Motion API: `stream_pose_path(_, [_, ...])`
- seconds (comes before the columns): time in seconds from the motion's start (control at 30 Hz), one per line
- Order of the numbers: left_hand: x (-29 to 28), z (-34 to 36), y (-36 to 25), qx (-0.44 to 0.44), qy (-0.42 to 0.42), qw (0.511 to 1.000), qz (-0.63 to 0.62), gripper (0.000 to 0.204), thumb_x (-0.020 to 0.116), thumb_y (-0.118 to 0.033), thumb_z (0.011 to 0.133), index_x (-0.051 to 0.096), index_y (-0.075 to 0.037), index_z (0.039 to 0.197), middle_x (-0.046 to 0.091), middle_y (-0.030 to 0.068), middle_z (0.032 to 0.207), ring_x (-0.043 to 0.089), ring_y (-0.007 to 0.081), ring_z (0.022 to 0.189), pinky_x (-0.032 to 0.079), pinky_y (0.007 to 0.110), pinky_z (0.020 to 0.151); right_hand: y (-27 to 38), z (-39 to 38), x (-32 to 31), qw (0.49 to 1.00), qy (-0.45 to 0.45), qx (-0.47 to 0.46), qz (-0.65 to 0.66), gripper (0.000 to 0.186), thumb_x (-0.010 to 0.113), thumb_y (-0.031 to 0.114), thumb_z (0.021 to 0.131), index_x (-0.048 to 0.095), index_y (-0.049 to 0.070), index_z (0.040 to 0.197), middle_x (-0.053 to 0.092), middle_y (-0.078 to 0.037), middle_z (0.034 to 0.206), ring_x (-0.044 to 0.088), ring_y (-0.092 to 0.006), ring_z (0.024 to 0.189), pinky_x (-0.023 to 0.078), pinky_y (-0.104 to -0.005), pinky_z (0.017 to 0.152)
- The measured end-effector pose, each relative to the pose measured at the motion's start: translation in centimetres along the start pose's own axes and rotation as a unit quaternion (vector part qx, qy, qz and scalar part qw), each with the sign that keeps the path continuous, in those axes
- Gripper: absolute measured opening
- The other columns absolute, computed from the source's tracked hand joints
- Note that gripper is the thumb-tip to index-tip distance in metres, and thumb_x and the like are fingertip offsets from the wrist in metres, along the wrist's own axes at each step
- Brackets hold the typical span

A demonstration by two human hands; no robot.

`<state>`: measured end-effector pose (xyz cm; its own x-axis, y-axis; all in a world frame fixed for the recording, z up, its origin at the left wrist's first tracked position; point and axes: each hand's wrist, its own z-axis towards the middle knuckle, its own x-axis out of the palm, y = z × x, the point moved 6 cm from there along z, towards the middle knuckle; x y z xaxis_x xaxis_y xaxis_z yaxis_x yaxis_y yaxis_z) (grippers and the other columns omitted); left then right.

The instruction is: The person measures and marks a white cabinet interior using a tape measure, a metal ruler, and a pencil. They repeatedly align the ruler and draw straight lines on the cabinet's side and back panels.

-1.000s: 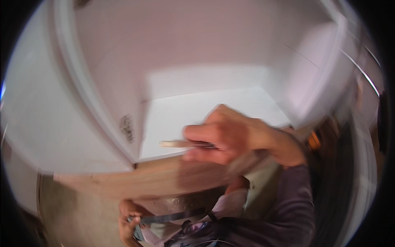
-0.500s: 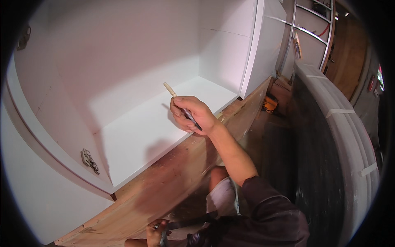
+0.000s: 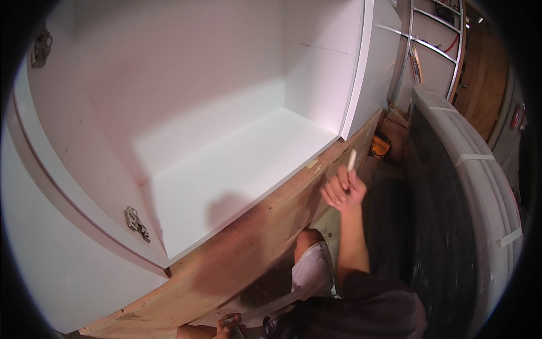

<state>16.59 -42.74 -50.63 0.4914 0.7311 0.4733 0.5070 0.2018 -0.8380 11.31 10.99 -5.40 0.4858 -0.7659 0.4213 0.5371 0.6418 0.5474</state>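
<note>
My right hand (image 3: pixel 345 189) is raised in front of the cabinet's lower front edge, fingers closed on a pen (image 3: pixel 352 160). The pen's pale end points up past the thumb; its rest is hidden in the hand. At the lower edge, my left hand (image 3: pixel 227 326) is closed on a metal square (image 3: pixel 271 307), whose flat blade reaches right towards my knee. In front of me stands a white cabinet (image 3: pixel 226 195) with its inside exposed. Two metal hinges, an upper one (image 3: pixel 41 47) and a lower one (image 3: pixel 136 224), sit on its left side.
A wooden base (image 3: pixel 243 237) runs under the cabinet. On the right lies a long dark panel with wrapped, taped edging (image 3: pixel 480 164). An orange-and-black tool (image 3: pixel 380 145) rests on the floor between them. Metal-framed shelving (image 3: pixel 435 45) and a wooden door (image 3: pixel 483 79) stand behind.
My right hand has drawn back right and down from the cabinet's shelf with the pen. My left hand has shifted slightly right, and the square's blade now shows its light face. The view has shifted a little.
</note>
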Motion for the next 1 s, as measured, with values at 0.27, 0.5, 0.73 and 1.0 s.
stream_pose_path(0.27, [5.3, 1.1, -5.5, -0.120, -0.131, 0.978, 0.107, 0.037, 0.082, -0.032, 0.094, 0.073, -0.007, 0.120, 0.075, 0.0099, 0.091, 0.073, 0.0211, 0.080, 0.057, 0.036, 0.069, -7.8, -44.6, -13.3, 0.484, -0.489, 0.530, -0.495, 0.050, 0.051, 0.037, 0.109, 0.073, -0.006, 0.119, 0.077, -0.024, 0.107, 0.075, -0.0303, 0.087, 0.059, -0.0446, 0.077])
stream_pose_path(0.5, [5.3, 0.5, -5.4, -0.070, -0.138, 0.986, 0.058, 0.030, 0.082, -0.028, 0.094, 0.075, -0.007, 0.115, 0.075, 0.0076, 0.092, 0.070, 0.0184, 0.074, 0.057, 0.033, 0.069, -14.1, -52.6, -6.9, 0.479, -0.464, 0.665, -0.336, 0.048, 0.052, 0.035, 0.108, 0.073, -0.006, 0.120, 0.077, -0.025, 0.108, 0.076, -0.0309, 0.089, 0.059, -0.0462, 0.077])
stream_pose_path(0.73, [8.2, -1.0, -8.0, 0.065, -0.159, 0.985, 0.030, 0.027, 0.080, -0.023, 0.096, 0.075, -0.006, 0.116, 0.075, 0.0058, 0.098, 0.070, 0.0160, 0.082, 0.059, 0.030, 0.073, -12.2, -48.4, -10.6, 0.481, -0.504, 0.608, -0.380, 0.046, 0.053, 0.033, 0.107, 0.073, -0.006, 0.122, 0.077, -0.025, 0.109, 0.076, -0.0316, 0.090, 0.060, -0.0478, 0.076])
stream_pose_path(1.0, [7.8, -0.3, -7.5, -0.062, -0.182, 0.980, 0.048, 0.031, 0.077, -0.025, 0.098, 0.073, -0.005, 0.121, 0.074, 0.0086, 0.104, 0.070, 0.0170, 0.086, 0.062, 0.034, 0.078, -12.2, -46.6, -11.0, 0.484, -0.520, 0.590, -0.383, 0.044, 0.054, 0.030, 0.105, 0.073, -0.006, 0.123, 0.077, -0.025, 0.109, 0.077, -0.0323, 0.092, 0.060, -0.0496, 0.076])
